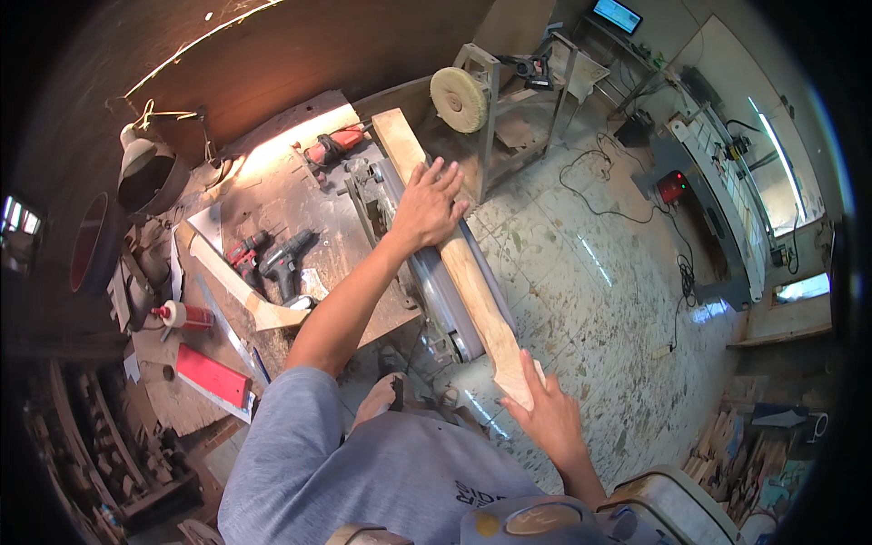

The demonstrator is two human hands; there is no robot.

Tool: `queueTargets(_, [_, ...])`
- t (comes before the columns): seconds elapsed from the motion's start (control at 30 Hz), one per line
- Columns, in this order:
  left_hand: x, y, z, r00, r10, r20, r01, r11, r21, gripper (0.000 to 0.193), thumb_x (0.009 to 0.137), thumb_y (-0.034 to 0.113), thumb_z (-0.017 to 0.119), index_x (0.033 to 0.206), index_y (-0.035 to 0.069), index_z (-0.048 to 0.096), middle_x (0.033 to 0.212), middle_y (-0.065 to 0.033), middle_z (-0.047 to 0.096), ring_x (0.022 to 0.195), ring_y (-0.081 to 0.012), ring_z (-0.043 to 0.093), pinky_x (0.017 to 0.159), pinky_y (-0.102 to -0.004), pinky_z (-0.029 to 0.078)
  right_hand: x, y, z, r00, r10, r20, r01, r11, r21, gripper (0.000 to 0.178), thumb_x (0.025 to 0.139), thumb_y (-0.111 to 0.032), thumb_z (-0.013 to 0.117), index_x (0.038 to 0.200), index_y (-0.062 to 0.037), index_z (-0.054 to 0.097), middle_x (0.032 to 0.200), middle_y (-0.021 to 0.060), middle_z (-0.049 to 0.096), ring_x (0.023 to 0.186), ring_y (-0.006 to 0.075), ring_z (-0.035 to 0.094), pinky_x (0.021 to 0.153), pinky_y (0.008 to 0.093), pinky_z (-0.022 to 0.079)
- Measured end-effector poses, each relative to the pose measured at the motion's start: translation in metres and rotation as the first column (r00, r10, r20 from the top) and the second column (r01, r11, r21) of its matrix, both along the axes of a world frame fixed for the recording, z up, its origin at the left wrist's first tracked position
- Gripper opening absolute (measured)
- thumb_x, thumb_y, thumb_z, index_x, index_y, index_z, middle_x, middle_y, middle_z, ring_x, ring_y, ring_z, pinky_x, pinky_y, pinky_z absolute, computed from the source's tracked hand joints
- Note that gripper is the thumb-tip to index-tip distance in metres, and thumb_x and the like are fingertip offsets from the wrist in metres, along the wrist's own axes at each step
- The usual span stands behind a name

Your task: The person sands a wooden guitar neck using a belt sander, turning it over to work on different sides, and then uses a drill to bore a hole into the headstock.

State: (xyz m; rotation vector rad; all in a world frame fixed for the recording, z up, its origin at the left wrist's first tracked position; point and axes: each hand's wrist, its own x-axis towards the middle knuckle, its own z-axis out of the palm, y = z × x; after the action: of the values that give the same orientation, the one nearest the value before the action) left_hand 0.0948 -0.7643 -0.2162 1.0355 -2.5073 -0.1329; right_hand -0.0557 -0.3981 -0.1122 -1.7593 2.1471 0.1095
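A long pale wooden guitar neck blank (472, 286) with an angled headstock end lies lengthwise along a belt sander (440, 286). On the blank's middle, my left hand (430, 207) rests flat with its fingers stretched out. At the near end, my right hand (551, 416) grips the headstock, thumb on one side and fingers along the other. The blank's underside is hidden, so I cannot tell whether it touches the belt. A second, similar neck blank (227, 278) is on the wooden bench (363, 318) to the left.
Two cordless drills (286, 262), a red power tool (334, 145), a glue bottle (184, 315) and a red flat block (214, 376) lie on the bench. A round buffing wheel (458, 100) on a metal stand is beyond the sander. Cables (686, 277) trail over the floor at right.
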Motion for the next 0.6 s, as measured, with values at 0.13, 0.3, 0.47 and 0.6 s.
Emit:
queueTargets(0.13, [-0.010,0.056,-0.001,0.999,-0.004,-0.046,0.003,1.000,-0.027,0.061,0.104,0.043,0.046,0.149,0.002,0.049,0.157,-0.0136,0.047,0.151,-0.0336,0.033,0.126,-0.0512,0.017,-0.013,0.051,0.000,1.000,0.004,0.016,-0.004,1.000,0.014,0.090,0.088,-0.053,0.073,0.162,-0.0246,0.030,0.095,0.0208,0.059,0.075,0.0417,0.069,0.065,0.0498,0.057])
queueTargets(0.3, [-0.027,0.125,0.004,0.999,0.024,-0.028,-0.023,1.000,0.012,0.061,0.104,0.043,0.046,0.150,0.003,0.048,0.158,-0.0133,0.046,0.152,-0.0333,0.030,0.127,-0.0513,0.016,-0.036,0.118,0.001,0.999,-0.005,0.049,0.004,1.000,0.028,0.091,0.086,-0.053,0.074,0.162,-0.0252,0.032,0.096,0.0207,0.059,0.078,0.0422,0.069,0.067,0.0503,0.057])
queueTargets(0.47, [-0.048,0.195,0.005,0.999,0.035,-0.028,-0.033,0.998,0.061,0.064,0.105,0.045,0.045,0.154,0.005,0.044,0.161,-0.0130,0.042,0.155,-0.0339,0.025,0.128,-0.0510,0.012,-0.060,0.182,0.002,0.996,-0.033,0.080,0.031,0.999,0.032,0.093,0.083,-0.050,0.077,0.161,-0.0242,0.033,0.099,0.0207,0.059,0.082,0.0428,0.068,0.073,0.0509,0.056])
queueTargets(0.6, [-0.051,0.239,0.012,0.990,-0.061,-0.127,0.080,0.985,0.152,0.064,0.106,0.046,0.042,0.155,0.006,0.042,0.163,-0.0165,0.036,0.155,-0.0342,0.024,0.129,-0.0513,0.010,-0.079,0.222,0.016,0.980,-0.091,0.175,0.084,0.995,0.051,0.091,0.082,-0.044,0.080,0.158,-0.0152,0.040,0.098,0.0215,0.062,0.085,0.0425,0.067,0.076,0.0483,0.054])
